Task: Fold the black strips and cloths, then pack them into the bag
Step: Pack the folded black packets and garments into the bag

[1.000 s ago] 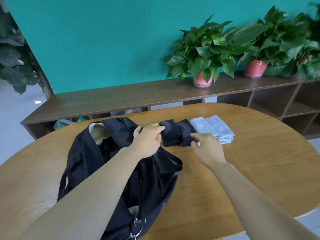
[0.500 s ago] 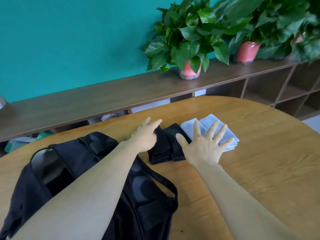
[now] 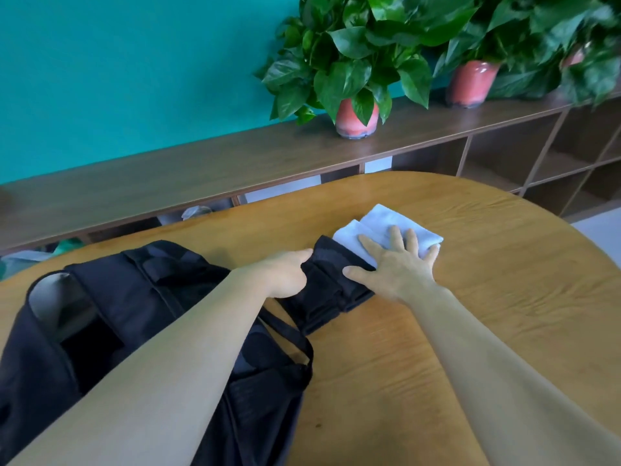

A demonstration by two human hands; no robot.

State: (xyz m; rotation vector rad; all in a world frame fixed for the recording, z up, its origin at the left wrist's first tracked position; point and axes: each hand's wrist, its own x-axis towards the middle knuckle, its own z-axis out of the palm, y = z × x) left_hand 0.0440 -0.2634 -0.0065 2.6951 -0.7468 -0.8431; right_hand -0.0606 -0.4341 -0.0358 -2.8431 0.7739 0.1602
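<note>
A black bag (image 3: 141, 317) lies open on the left of the wooden table (image 3: 487, 331), its strap trailing toward the middle. Folded black strips (image 3: 327, 290) sit just right of the bag. Beside them lie folded light blue cloths (image 3: 379, 223). My left hand (image 3: 285, 270) rests on the left edge of the black strips, fingers curled against them. My right hand (image 3: 396, 264) lies flat with fingers spread, palm over the seam between the black strips and the blue cloths, fingertips on the cloths.
A long dark wooden shelf unit (image 3: 235, 166) runs behind the table against a teal wall. Two potted plants in pink pots (image 3: 356, 119) (image 3: 470, 82) stand on it. The table's curved edge falls away at the right.
The view has shifted and closed in on the table. My right hand has come down flat onto the cloths. My left hand has settled against the black strips.
</note>
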